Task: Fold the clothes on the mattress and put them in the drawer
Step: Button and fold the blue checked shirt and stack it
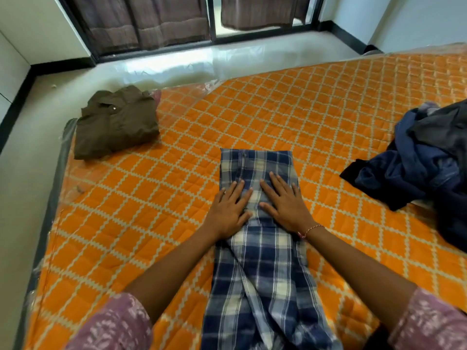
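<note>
Orange quilting with a pale lattice pattern covers the mattress (156, 223), which sits low on a pale glossy floor (30, 198) and still has clear plastic wrap (68, 132) showing along its left edge and far corner. Beyond the mattress, brown curtains (141, 18) hang over a dark-framed window or sliding door, and black skirting runs along the white walls.

A blue and white plaid shirt (260, 274) lies lengthwise in the middle of the mattress as a long narrow strip, its sides turned in, its far end squared off and its near end running out of view at the bottom. Both hands rest flat on the far half of the plaid shirt. The left hand (227, 210) lies palm down with straight, slightly spread fingers on the shirt's left side, its outer edge reaching the shirt's border. The right hand (285, 200) lies palm down the same way on the shirt's right side, just beside the left hand but not touching it. Neither hand grips any cloth. A thin pink bracelet (309, 229) circles the right wrist, and mauve patterned sleeves (118, 324) cover both upper forearms.

Left of the plaid shirt and well apart from it, a folded olive-brown shirt (116, 122) sits at the mattress's far left corner. Right of the plaid shirt, a loose heap of dark blue and grey clothes (424, 157) lies near the mattress's right side.
</note>
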Demonstrator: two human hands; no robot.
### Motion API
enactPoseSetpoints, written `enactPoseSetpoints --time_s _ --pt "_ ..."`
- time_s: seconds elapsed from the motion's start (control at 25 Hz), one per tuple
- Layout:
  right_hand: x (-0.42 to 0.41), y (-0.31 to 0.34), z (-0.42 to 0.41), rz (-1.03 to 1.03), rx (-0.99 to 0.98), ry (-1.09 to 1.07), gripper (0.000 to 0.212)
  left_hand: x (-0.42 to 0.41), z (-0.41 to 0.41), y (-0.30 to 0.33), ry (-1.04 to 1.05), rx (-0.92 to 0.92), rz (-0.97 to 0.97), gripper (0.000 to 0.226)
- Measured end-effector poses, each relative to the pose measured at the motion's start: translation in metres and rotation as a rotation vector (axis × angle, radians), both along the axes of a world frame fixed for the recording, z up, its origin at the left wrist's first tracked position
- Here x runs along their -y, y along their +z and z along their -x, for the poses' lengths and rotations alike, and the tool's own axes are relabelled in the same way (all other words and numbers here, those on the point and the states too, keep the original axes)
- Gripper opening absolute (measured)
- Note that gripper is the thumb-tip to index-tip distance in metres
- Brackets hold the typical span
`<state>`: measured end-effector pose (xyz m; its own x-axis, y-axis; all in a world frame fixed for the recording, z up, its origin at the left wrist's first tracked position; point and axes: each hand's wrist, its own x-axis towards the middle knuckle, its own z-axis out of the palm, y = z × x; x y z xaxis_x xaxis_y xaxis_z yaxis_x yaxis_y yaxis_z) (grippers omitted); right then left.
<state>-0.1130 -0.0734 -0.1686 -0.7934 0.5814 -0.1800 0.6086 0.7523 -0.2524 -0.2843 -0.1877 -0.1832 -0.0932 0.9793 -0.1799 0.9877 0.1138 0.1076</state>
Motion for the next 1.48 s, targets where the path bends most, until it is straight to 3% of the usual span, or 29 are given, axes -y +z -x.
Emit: enactPoseSetpoints --time_s 0.08,0.12,0.24,0.36,0.52,0.6,0.64,0.72,0.76,0.84,0.92,1.0,1.04,1.08,1.2,1.24,1.28,1.36,1.48 --pt "0.01 0.011 -0.03 -0.126 0.0 0.123 0.057 0.025 0.022 0.003 -0.082 0.01 -0.052 0.059" --pt "0.015 0.006 -0.057 -0.199 -0.026 0.188 0.057 0.046 0.038 0.001 -0.115 0.005 -0.127 0.061" --pt "0.032 0.006 -0.126 -0.294 -0.034 0.386 0.088 0.115 0.068 -0.006 -0.277 -0.085 -0.252 0.077" --pt "0.064 0.015 -0.124 -0.211 0.082 0.605 0.093 0.133 0.021 -0.002 -0.484 -0.08 -0.198 0.091" --pt "0.089 0.002 -0.103 -0.155 0.167 0.727 0.074 0.123 -0.022 0.005 -0.666 -0.121 -0.039 0.071" --pt "0.092 0.004 -0.096 0.114 0.177 0.526 0.07 0.124 -0.027 0.013 -0.594 0.038 0.061 0.074" --pt "0.096 0.01 -0.09 0.335 0.159 0.385 0.064 0.126 -0.03 0.013 -0.504 0.212 0.151 0.075" --pt "0.086 -0.006 -0.111 0.776 -0.058 0.105 0.059 0.126 -0.038 0.029 -0.243 0.685 0.337 0.066" --pt "0.071 -0.02 -0.126 0.876 -0.169 -0.025 0.048 0.123 -0.039 0.041 -0.133 0.861 0.393 0.061" --pt "0.029 -0.052 -0.145 1.039 -0.244 -0.363 0.025 0.109 -0.034 0.07 0.042 1.018 0.507 0.044" --pt "0.006 -0.009 -0.119 1.155 -0.281 -0.502 0.015 0.078 -0.026 0.097 0.279 1.183 0.468 0.022" --pt "0.009 0.053 -0.077 1.184 -0.368 -0.478 0.024 0.047 -0.017 0.106 0.57 1.371 0.382 0.046" --pt "0.016 0.073 -0.055 1.199 -0.367 -0.561 0.02 0.036 -0.015 0.099 0.681 1.439 0.358 0.043" --pt "0.017 0.068 -0.047 1.192 -0.383 -0.669 0.027 0.028 -0.018 0.095 0.798 1.455 0.33 0.039" --pt "0.024 0.043 -0.042 1.157 -0.441 -0.916 0.054 0.021 -0.009 0.028 1.054 1.446 0.161 0.093" --pt "0.028 0.036 -0.048 1.146 -0.499 -0.989 0.054 0.024 -0.01 0.014 1.101 1.461 0.122 0.1" --pt "0.035 0.036 -0.054 1.092 -0.545 -1.038 0.048 0.032 -0.019 0.016 1.109 1.484 0.068 0.094" --pt "0.047 0.029 -0.062 0.839 -0.608 -1.032 0.035 0.042 -0.039 0.04 1.062 1.408 -0.107 0.061" --pt "0.072 0.021 -0.058 0.528 -0.68 -0.943 0.025 0.049 -0.065 0.035 0.96 1.087 -0.374 0.034"
